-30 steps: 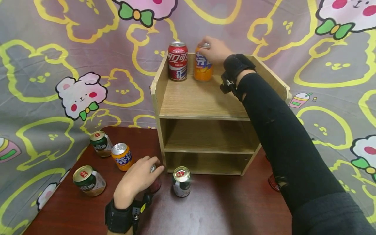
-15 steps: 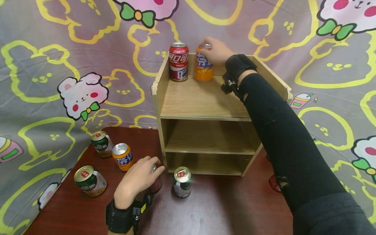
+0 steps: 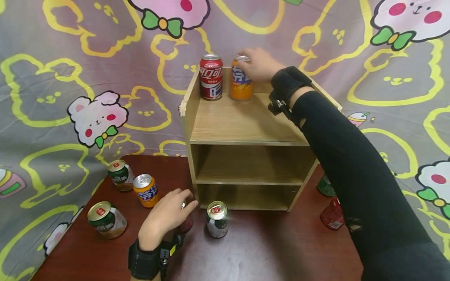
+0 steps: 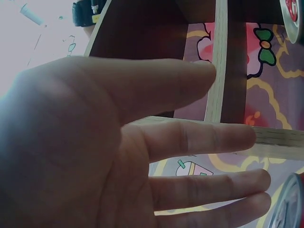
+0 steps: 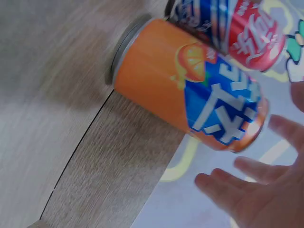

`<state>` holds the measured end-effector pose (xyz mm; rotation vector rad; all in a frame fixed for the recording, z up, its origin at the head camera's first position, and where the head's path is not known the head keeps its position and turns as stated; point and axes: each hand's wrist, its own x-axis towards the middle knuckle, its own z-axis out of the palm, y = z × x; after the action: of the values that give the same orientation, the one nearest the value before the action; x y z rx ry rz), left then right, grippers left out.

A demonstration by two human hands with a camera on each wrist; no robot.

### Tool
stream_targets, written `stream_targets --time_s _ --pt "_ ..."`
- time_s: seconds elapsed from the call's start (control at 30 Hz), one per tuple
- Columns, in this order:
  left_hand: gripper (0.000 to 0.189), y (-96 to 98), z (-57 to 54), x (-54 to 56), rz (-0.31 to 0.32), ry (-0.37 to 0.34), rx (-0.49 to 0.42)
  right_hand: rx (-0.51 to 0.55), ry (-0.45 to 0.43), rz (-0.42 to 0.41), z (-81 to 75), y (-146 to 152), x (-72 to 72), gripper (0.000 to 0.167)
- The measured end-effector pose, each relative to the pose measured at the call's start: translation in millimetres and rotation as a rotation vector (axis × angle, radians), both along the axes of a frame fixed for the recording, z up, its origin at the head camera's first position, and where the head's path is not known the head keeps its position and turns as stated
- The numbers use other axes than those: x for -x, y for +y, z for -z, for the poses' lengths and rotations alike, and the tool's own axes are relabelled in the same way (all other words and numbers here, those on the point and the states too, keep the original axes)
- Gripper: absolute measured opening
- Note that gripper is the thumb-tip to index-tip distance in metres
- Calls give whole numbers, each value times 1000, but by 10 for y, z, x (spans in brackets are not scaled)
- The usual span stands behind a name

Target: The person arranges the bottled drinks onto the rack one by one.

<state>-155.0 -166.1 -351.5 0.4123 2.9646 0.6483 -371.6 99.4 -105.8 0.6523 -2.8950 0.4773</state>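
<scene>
My right hand (image 3: pixel 261 64) is at the top of an orange soda can (image 3: pixel 241 88) that stands upright on the shelf unit's top board. In the right wrist view its fingers are spread, with a gap between them and the orange can (image 5: pixel 185 80). Beside that can stands a red cola can (image 3: pixel 211 78). My left hand (image 3: pixel 165 214) hovers low over a dark red can (image 3: pixel 186 224) on the table, mostly hidden beneath it. Its fingers look straight and hold nothing in the left wrist view, where a can's rim (image 4: pixel 286 204) shows beyond the fingertips.
The wooden shelf unit (image 3: pixel 246 143) stands on the dark red table (image 3: pixel 267 246) before a patterned cloth. A green can (image 3: pixel 217 224) stands in front of it. To the left are two green cans (image 3: pixel 107 222) and an orange one (image 3: pixel 145 191); at right, a red can (image 3: pixel 332 214) and a green one (image 3: pixel 325 186).
My right wrist and forearm have shifted slightly right, uncovering more of the cans at right. The orange can keeps its place beside the cola can. My left hand has barely moved.
</scene>
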Motion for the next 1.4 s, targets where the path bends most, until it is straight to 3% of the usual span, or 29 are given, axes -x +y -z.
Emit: stream_targets --time_s 0.33,0.53,0.7,0.87,1.4 --pt "37 5 -5 -22 -1 7 -14 -76 -14 7 -24 187 -373 61" --pt "40 20 13 -22 2 -16 -11 -263 -99 -44 -140 245 -660 62" --pt "40 35 28 -8 5 -25 -5 -402 -170 -114 -148 240 -886 58" --pt "38 67 42 12 19 -11 1 -386 -149 -154 -70 238 -1096 50" --pt "37 56 46 10 29 -4 -6 -238 53 -373 379 267 -1750 35"
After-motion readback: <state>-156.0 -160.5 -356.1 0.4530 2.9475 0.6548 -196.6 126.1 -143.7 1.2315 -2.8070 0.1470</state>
